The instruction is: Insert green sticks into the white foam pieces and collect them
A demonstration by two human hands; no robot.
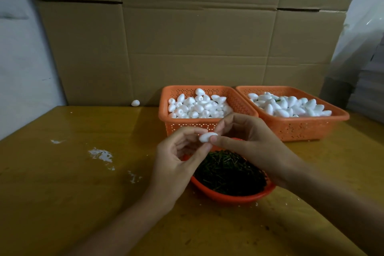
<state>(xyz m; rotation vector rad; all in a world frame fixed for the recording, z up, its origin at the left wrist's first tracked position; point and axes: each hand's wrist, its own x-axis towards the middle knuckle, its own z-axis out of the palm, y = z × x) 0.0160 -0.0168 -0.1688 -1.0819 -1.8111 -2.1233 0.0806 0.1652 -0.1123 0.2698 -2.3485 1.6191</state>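
I hold one foam piece [207, 137] over the desk [83, 172], just above the red bowl [239, 198] of green sticks [228, 172]. My left grip [176, 160] pinches its left end between thumb and fingertips. My right grip [249, 143] closes thumb and forefinger on the other end. I cannot tell whether a stick is between them, since none shows.

I judge the work well under way but far from over. The right basket [311, 129] is piled with white pieces, with a fleck of green among them, so I take those for finished ones. The left basket [166, 110] still holds a full heap of plain pieces, and the bowl is heaped with sticks. A stray piece [135, 103] lies at the desk's far edge.
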